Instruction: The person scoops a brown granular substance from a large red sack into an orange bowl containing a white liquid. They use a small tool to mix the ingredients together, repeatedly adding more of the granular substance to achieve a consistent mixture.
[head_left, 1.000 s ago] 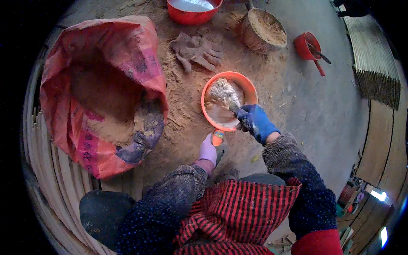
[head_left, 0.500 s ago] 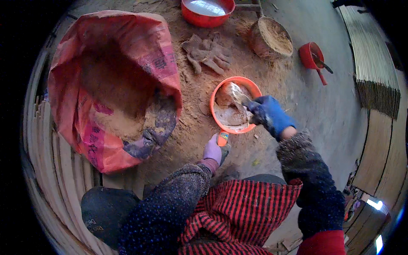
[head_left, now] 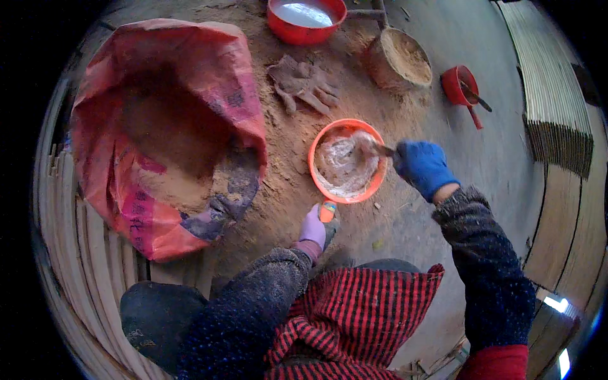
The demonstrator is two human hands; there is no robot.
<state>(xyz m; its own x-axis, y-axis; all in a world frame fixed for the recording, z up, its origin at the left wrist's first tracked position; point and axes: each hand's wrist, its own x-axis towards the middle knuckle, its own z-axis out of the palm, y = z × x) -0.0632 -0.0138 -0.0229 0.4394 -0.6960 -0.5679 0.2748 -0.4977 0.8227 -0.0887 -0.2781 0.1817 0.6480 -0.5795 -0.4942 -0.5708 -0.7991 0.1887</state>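
"Orange dipper (head_left: 345,199), where does it sit?"

"Middle of the scene, low over the dusty floor (head_left: 487,171) or resting on it; I can't tell which. Its handle (head_left: 327,211) points toward the near side."

"And the left hand (head_left: 313,227)?"

"Lilac glove, grip clamped on that handle."

"What about the right hand (head_left: 423,166)?"

"Blue glove, just right of the dipper, its grip closed around a dark tool (head_left: 384,151). The tool's left end crosses the rim to the swirled, whitish paste (head_left: 347,161); blur hides how deep it goes."

"What's around them?"

"On the left, a big red sack (head_left: 244,107) with brown powder inside. Just beyond the dipper lies a brown glove (head_left: 307,85). Farther off stands a red bowl (head_left: 297,37) of pale liquid, and right of that, a pot (head_left: 383,73) of sawdust-like stuff. Far right, a red ladle (head_left: 451,85) holds a dark-handled tool (head_left: 476,96)."
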